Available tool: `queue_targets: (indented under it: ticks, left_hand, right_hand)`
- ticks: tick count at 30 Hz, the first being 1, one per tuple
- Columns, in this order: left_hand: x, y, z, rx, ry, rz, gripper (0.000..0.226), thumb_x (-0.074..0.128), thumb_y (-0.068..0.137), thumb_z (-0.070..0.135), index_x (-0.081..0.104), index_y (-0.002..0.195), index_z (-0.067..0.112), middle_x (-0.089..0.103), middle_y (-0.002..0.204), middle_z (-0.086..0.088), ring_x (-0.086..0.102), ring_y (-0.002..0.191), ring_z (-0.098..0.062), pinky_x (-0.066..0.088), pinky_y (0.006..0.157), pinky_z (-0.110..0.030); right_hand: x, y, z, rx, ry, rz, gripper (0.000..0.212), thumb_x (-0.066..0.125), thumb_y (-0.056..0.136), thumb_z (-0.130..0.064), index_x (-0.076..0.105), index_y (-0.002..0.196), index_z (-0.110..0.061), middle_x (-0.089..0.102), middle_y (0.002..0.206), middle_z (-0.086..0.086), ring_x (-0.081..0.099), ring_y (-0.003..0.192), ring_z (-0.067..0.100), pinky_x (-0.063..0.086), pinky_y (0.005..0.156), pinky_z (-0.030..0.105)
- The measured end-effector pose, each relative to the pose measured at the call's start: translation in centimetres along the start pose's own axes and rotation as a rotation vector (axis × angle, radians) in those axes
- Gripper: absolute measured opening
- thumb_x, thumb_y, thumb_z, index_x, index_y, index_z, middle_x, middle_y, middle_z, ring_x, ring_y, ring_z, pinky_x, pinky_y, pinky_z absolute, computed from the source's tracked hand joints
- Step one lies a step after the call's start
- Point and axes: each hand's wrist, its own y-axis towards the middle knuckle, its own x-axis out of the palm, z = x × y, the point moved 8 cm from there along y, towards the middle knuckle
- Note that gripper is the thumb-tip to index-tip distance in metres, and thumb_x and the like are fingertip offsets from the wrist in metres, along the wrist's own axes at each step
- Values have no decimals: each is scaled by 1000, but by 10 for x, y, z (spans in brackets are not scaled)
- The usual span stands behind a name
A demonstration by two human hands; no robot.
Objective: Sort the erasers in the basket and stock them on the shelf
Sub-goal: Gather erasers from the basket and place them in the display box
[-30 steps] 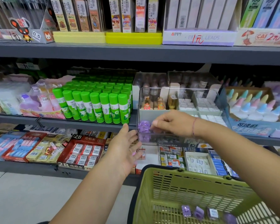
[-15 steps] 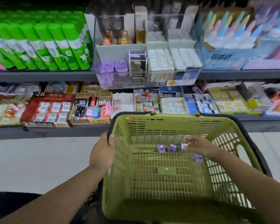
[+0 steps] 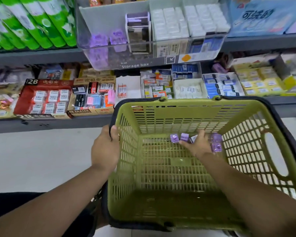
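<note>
The green basket (image 3: 203, 211) fills the lower right of the frame. Its far rim reaches up in front of the grey edge of the lower shelf (image 3: 50, 124), and bare floor (image 3: 41, 159) lies open at the lower left. The left hand (image 3: 106, 147) grips the basket's left rim, fingers curled over it. The right hand (image 3: 197, 144) is down inside by the far wall, fingers bent over the purple erasers (image 3: 174, 139) – whether it pinches one I cannot tell.

Green glue sticks (image 3: 32, 23) stand at the upper left. A red 2B box (image 3: 44, 98) and other eraser boxes crowd the lower shelf.

The clear storage box (image 3: 143, 65) at upper centre juts out past its shelf edge above the basket. It holds two purple pieces (image 3: 99, 40) at its left, a small rack (image 3: 138, 31) in the middle and white erasers (image 3: 171, 26) at its right. In the basket a few erasers lie in a row along the far wall, one (image 3: 216, 142) just right of the hand.
</note>
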Motion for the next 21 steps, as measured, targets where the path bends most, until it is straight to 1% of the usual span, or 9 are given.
queue_targets:
  ticks: [2,5,8,11,14,16,18,21]
  left_hand:
    - [1,1,-1,-5,2,1,36,28,101,41,53,108,16,66,89,-7,64,83,-32,54,76,-48]
    - [2,1,-3,-12,-7,-1,36,28,101,42,53,109,17,65,88,-4,64,81,-30,54,77,-47]
    - [3,2,-5,-14,-28,0,39,28,101,42,54,109,14,65,90,-4,64,84,-30,53,78,-47]
    - [3,2,-5,-19,-23,6,40,28,101,41,54,110,12,66,92,-7,64,86,-32,53,79,-46]
    - [2,2,-5,-16,-16,9,39,28,102,40,53,110,11,66,90,-8,63,83,-33,52,77,-47]
    - [2,2,-5,-13,-12,7,40,27,101,40,53,113,11,66,91,-9,63,84,-33,52,77,-47]
    - [3,1,-4,-8,-7,6,43,26,101,41,52,119,12,66,94,-9,64,86,-32,52,78,-46]
    - [2,1,-3,4,-1,9,41,26,101,41,53,115,13,66,91,-7,64,83,-30,52,76,-45]
  right_hand:
    - [5,0,-2,48,41,20,92,81,65,-49,29,133,-13,35,137,14,46,122,37,42,97,43]
    - [15,-4,-8,106,10,13,90,78,67,-54,28,132,-17,28,141,12,48,120,40,45,92,47]
    - [29,-10,-20,114,-22,31,87,77,65,-58,32,128,-19,25,137,12,52,115,40,47,87,44]
    - [44,-16,-30,176,-52,68,85,75,63,-62,34,126,-23,23,133,10,47,117,38,47,84,45]
    - [56,-18,-34,231,-100,82,84,76,63,-62,34,126,-25,21,136,10,39,122,35,47,85,46]
    - [58,-15,-35,224,-109,94,80,76,64,-59,36,125,-25,21,136,10,38,122,34,46,85,44]
    - [56,-10,-33,170,-82,96,73,77,66,-54,40,121,-23,24,132,10,42,118,36,45,83,41]
    - [50,-6,-30,69,-25,56,65,81,66,-45,45,115,-21,24,123,7,52,104,34,47,88,38]
